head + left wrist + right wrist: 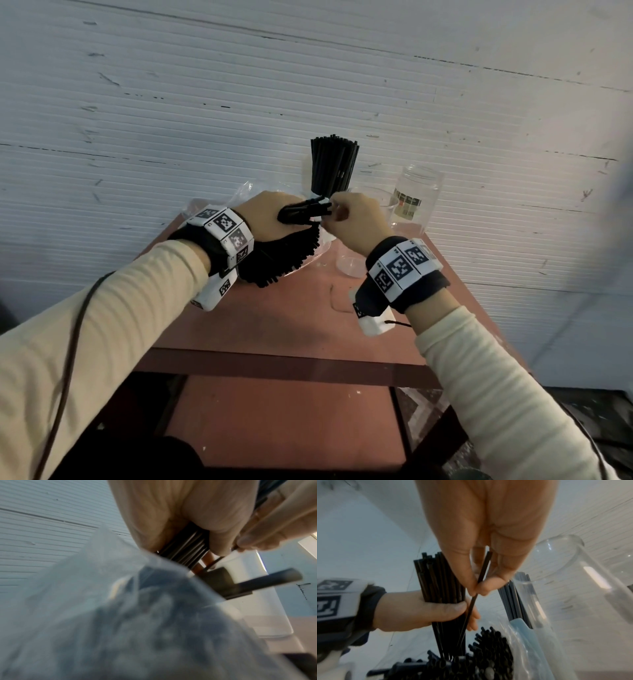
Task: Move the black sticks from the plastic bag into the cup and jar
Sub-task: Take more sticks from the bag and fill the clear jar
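Observation:
My left hand (279, 217) grips a small bundle of black sticks (303, 213) above the clear plastic bag (310, 255), which lies on the table with several more black sticks (287, 257) fanned out of it. My right hand (339, 214) pinches a single stick (482, 576) from that bundle between thumb and forefinger. In the right wrist view my left hand (453, 609) wraps the bundle (440, 577). Behind the hands a container (306, 174) stands packed with upright sticks (334, 164). A clear cup (375, 200) and a labelled clear jar (414, 195) stand to the right, both without sticks.
The reddish table (291, 318) is small and backs onto a white ribbed wall (205, 102). A shallow clear lid or dish (349, 265) lies near my right wrist. A lower shelf (284, 418) shows beneath the table's front edge.

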Available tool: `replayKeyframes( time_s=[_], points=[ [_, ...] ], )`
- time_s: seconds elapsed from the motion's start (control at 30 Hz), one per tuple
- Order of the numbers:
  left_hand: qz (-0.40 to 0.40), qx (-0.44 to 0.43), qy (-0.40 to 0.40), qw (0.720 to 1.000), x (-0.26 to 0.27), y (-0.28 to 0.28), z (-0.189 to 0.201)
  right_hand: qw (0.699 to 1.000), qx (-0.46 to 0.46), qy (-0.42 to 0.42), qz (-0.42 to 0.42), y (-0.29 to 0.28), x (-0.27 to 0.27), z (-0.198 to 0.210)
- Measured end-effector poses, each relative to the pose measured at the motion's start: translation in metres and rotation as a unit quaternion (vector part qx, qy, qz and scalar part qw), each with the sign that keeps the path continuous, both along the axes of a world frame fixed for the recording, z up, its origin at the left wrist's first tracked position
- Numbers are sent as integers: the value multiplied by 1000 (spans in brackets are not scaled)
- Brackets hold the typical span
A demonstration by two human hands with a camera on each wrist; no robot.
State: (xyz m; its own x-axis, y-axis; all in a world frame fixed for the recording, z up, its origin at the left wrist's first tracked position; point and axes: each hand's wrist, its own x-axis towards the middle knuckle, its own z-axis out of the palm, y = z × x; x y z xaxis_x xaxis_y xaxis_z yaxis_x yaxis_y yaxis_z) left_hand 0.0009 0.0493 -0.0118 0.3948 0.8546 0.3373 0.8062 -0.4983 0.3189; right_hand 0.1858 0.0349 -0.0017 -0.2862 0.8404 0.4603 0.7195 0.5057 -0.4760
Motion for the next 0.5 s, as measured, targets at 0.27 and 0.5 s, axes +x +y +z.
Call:
replayKeyframes(
  time_s=[0.27, 0.5],
  points=[
    [35, 3, -88, 995, 4, -12, 12, 979, -10, 169, 110, -19, 0, 25],
    [-62, -19, -232, 970, 32, -36, 46, 944, 66, 224, 234, -54, 5, 65]
  ],
)
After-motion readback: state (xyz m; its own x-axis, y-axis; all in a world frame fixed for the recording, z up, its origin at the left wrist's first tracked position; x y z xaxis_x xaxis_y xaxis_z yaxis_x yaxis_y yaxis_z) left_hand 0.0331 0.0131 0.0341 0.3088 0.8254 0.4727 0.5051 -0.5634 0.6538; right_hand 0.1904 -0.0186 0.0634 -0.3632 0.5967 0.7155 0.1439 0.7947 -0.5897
